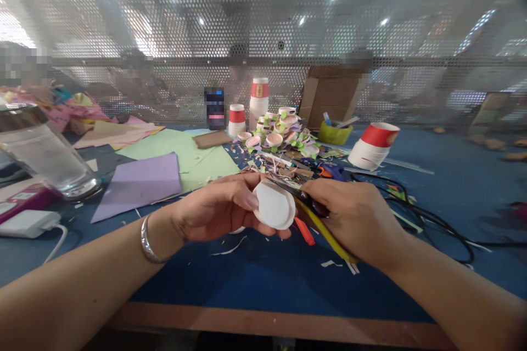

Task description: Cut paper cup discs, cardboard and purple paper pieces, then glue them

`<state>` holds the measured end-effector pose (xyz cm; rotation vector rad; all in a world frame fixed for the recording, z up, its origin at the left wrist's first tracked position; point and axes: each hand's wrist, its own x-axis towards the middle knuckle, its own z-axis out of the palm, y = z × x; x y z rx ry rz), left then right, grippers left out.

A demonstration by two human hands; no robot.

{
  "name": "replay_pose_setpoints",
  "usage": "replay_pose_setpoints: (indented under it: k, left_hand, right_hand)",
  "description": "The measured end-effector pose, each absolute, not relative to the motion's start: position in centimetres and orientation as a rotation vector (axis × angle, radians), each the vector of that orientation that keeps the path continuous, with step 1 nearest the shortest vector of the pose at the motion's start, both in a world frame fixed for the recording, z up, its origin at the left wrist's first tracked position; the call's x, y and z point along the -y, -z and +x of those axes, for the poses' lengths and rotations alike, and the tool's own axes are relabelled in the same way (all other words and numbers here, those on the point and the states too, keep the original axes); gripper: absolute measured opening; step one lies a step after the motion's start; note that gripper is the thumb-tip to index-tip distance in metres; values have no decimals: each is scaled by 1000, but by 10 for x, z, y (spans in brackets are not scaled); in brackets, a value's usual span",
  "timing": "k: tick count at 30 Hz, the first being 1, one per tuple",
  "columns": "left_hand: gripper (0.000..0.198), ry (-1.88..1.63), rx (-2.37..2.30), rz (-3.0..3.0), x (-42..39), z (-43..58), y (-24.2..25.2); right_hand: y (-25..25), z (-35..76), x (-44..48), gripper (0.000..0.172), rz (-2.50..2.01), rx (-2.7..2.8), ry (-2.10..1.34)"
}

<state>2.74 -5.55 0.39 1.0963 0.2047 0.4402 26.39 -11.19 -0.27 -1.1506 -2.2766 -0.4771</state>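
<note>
Above the blue table (263,285), you're holding a white disc (276,205) against yellow-handled scissors (325,233).
Your L hand (230,203) is pinching the disc, thumb pressing its face & fingers curling beneath, prob. so the far rim is staying exposed. Your R hand (354,211) is gripping the scissors, fingers wrapping the handles; the blades (284,184) are lying along the disc's far R edge (whether they're biting in, can't tell, too small). The disc is sitting btwn your hands, off the tabletop, presumably giving the blades clearance underneath. Beyond, a heap of round pieces (274,140) is standing w/ scraps about it, & a purple sheet (142,181) is lying to the L, likely for easy reach.
</note>
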Motion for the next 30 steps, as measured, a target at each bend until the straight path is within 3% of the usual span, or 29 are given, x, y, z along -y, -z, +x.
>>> replay_pose_setpoints:
  k: [19, 30]
  left_hand:
    - [31, -494, -217, 1038, 54, 26, -4]
    - [27, -487, -199, 992, 51, 30, -5]
  right_hand:
    - [2, 264, 110, 24, -1162, 2251, 576]
    - [2, 265, 109, 35, -1191, 2216, 550]
